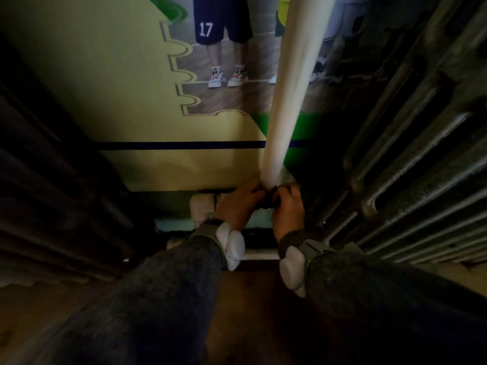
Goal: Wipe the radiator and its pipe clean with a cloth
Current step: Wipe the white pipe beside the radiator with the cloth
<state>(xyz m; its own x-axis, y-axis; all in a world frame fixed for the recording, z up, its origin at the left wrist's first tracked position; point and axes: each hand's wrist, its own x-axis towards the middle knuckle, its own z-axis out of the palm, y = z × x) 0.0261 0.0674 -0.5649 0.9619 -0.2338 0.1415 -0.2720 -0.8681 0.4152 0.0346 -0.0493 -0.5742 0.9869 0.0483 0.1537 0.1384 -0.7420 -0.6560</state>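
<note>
Pale yellow wall poster (105,88) fills upper left and centre. Printed photo (232,61) at top centre: legs, navy shorts marked 17, wooden court. Dark blue stripe (171,145) across the middle, green patch (303,127) centre right. Brown floor (250,299) at the bottom. Dark ribbed mass (52,180) on the left, unclear. Dim light.

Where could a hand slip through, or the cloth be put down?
Free: along the wall left of the pipe; brown floor between the forearms. Crowded: the pipe's foot, where left hand and right hand hold the cloth, with the radiator close beside.
</note>
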